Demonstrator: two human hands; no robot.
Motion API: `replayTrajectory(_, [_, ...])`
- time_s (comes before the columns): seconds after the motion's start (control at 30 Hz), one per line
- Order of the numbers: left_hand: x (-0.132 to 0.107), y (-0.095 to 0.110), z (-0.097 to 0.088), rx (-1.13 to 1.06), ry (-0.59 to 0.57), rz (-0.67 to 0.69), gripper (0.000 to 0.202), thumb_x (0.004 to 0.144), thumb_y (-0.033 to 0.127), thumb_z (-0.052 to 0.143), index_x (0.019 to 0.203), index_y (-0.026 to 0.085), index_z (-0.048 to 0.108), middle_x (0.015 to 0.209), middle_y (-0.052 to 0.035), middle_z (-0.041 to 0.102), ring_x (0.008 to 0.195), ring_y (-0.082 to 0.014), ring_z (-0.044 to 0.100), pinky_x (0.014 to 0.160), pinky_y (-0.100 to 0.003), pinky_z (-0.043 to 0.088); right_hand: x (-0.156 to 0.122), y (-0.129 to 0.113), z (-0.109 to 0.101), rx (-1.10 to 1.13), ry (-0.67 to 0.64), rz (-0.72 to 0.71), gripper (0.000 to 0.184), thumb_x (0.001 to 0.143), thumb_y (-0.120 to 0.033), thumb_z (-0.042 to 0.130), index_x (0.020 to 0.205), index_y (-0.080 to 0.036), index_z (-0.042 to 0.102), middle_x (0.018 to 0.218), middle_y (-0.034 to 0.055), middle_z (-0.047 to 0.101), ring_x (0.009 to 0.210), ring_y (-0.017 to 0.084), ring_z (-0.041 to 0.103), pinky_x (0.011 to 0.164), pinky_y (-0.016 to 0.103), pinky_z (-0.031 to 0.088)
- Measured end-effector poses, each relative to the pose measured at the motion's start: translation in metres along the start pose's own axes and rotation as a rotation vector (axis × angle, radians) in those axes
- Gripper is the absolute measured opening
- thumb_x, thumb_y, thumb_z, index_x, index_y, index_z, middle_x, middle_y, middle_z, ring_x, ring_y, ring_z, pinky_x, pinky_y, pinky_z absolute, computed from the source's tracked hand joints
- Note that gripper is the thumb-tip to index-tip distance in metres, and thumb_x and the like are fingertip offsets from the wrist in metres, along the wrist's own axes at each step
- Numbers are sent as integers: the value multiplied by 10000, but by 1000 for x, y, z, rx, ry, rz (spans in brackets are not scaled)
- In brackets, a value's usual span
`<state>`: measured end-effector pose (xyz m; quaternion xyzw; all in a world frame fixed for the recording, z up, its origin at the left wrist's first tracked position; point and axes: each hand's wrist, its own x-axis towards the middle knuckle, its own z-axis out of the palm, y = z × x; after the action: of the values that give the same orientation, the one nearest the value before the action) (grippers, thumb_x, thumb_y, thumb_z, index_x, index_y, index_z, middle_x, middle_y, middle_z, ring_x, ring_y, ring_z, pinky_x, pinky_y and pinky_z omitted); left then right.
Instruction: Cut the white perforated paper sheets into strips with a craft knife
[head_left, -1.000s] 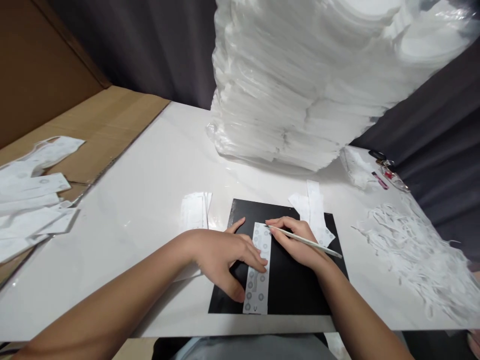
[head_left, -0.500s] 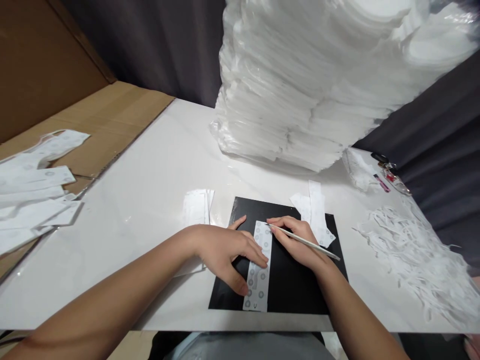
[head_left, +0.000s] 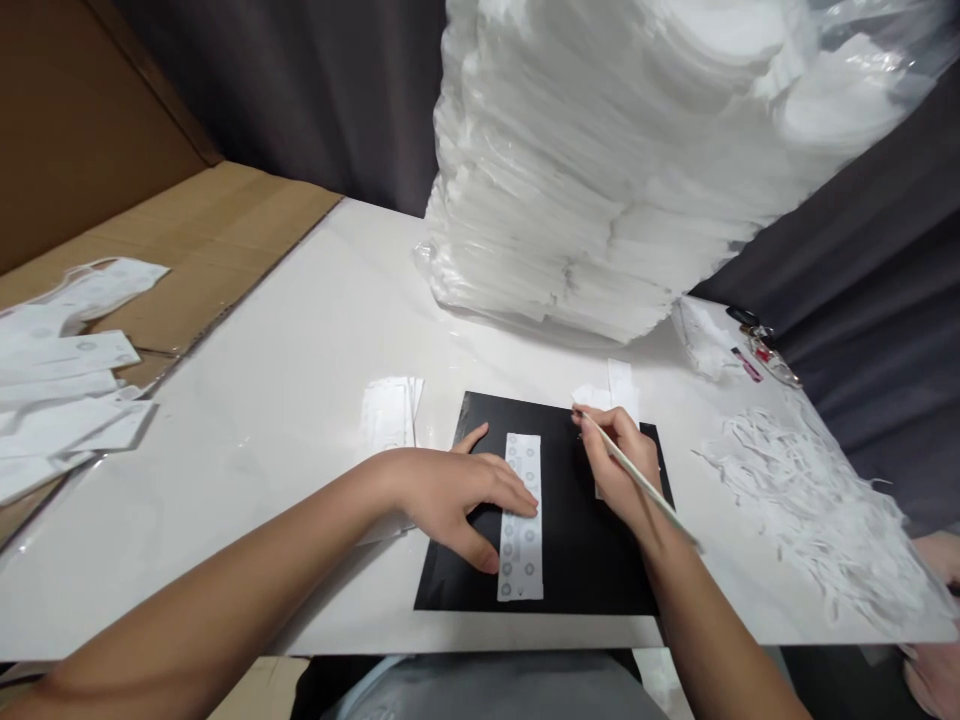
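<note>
My left hand (head_left: 457, 500) lies with its fingers spread on a narrow white strip (head_left: 523, 575) printed with grey rings, pressing its left side. Under the strip is a black board (head_left: 570, 585). My right hand (head_left: 622, 460), closed in a pen-like grip, holds a thin, pale, pen-like tool (head_left: 649, 485) whose exact kind I cannot make out. That hand is over the board's right part, apart from the strip. Behind it, white cut pieces (head_left: 621, 385) are partly hidden. A small stack of white pieces (head_left: 388, 412) sits beyond my left wrist.
A big plastic-wrapped stack of white sheets (head_left: 600, 190) stands at the back. White shreds (head_left: 825, 510) pile up on the right, near small items (head_left: 765, 350). White strips (head_left: 67, 400) lie on cardboard (head_left: 225, 230) at left. Another person's hand (head_left: 937, 555) shows at the right edge.
My right hand has moved right with the tool, away from the strip's top edge. The strip now lies straighter and slightly higher on the board. My left hand stays on it.
</note>
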<state>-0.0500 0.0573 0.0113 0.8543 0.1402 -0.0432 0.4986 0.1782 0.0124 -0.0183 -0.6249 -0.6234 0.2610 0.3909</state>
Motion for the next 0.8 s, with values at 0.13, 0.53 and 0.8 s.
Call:
replayTrajectory(0.13, [0,-3,-2,103,51,-25,509,829,354,656,1319,334,517,1396,-32,509,1326,-278,397,1101,-598,-112,6,-8,0,125,-298,86,145,861,-346,564,806,-221,612,1061,54,722,972,210,679,823,331,529])
replayTrajectory(0.53, [-1,-24,-4,381,328,-163,407,871,392,592,1257,266,572,1317,-90,539,1208,-267,490,1093,-525,111,36,-3,5,53,-515,103,140,840,-302,566,821,-211,671,891,19,720,834,175,656,694,280,492])
replayTrajectory(0.8, [-1,-27,-3,370,337,-152,406,868,359,600,1259,250,580,1319,-101,529,1196,-283,492,1089,-555,76,35,-1,6,34,-520,103,133,849,-276,562,847,-229,686,922,5,726,866,173,661,733,278,489])
